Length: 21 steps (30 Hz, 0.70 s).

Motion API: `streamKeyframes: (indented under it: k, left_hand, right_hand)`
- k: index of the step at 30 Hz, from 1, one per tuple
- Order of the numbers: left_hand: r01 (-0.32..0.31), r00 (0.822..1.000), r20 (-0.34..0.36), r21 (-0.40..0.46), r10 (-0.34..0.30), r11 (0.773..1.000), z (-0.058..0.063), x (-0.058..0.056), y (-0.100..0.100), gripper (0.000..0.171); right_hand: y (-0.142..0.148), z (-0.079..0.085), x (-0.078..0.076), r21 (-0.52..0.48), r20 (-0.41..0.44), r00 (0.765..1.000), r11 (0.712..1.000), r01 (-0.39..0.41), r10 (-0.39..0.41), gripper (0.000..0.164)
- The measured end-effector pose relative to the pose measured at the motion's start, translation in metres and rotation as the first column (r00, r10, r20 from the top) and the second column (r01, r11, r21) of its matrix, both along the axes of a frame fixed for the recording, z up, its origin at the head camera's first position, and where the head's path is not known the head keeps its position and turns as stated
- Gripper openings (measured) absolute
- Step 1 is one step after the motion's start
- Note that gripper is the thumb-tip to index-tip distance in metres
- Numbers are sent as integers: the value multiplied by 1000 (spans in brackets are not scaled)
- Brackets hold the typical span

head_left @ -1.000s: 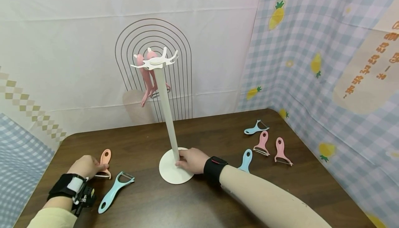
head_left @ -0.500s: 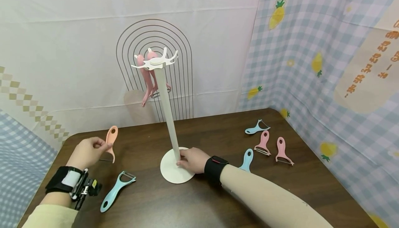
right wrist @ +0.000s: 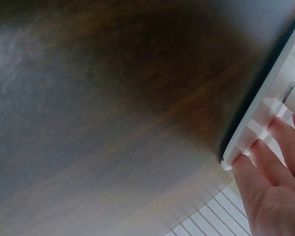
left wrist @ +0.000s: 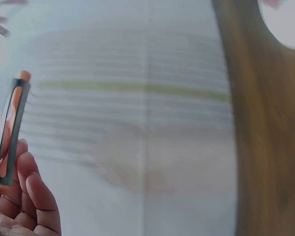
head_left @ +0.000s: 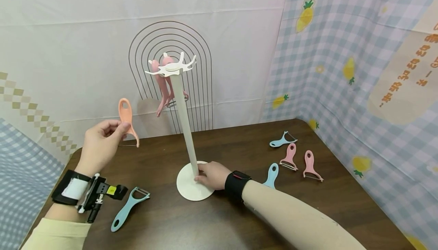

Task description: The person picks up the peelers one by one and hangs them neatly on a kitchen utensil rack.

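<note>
My left hand [head_left: 118, 130] pinches an orange peeler [head_left: 126, 120] by its handle and holds it upright in the air, left of the white stand's pole [head_left: 184, 128]. The left wrist view shows this peeler [left wrist: 10, 128] edge-on above my fingers [left wrist: 32, 196]. Two pink peelers [head_left: 164, 86] hang from the hooks at the stand's top [head_left: 170, 67]. My right hand [head_left: 202, 174] grips the foot of the pole on the round base [head_left: 189, 189]. In the right wrist view its fingers [right wrist: 265, 172] lie against the base's rim [right wrist: 258, 123].
A blue peeler [head_left: 128, 208] lies on the dark brown table [head_left: 239, 143] below my left hand. To the right lie a blue peeler [head_left: 282, 140], two pink peelers [head_left: 288, 157] [head_left: 309, 164] and another blue one [head_left: 271, 174] by my right forearm. Printed cloth walls close in behind and right.
My left hand has picked the orange peeler up off the table and raised it up and to the right, towards the stand. The right hand has stayed at the stand's base.
</note>
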<state>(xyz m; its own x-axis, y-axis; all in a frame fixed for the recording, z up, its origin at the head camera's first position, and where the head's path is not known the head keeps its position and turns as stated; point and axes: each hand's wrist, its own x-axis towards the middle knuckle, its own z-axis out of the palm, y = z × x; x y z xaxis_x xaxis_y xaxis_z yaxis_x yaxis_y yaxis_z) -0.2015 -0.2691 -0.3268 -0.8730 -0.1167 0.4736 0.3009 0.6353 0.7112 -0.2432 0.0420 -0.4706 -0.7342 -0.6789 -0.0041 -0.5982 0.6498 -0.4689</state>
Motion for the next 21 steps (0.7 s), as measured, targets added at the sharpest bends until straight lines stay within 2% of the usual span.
streamKeyframes:
  k: [5,8,9,12,16,21]
  left_hand:
    - [60,996,-65,110,-53,992,20,2,17,23]
    - [107,992,-92,189,-91,976,32,5,28,21]
    - [127,989,-100,225,-107,966,36,7,33,21]
    - [213,976,-131,365,-177,906,47,12,45,21]
    - [291,956,-168,452,-240,843,59,16,59,23]
    - [312,949,-177,435,-260,844,69,17,69,25]
  right_hand:
    - [1,0,0,0,-6,1000,1000,-1,1,35]
    - [1,2,1,1,-2,1000,1000,2,-2,35]
    - [1,3,1,1,1,1000,1000,4,-4,35]
    - [0,5,2,7,5,1000,1000,10,-10,35]
    - [0,7,4,16,9,1000,1000,17,-18,35]
    - [0,13,7,14,34,999,1000,28,-28,35]
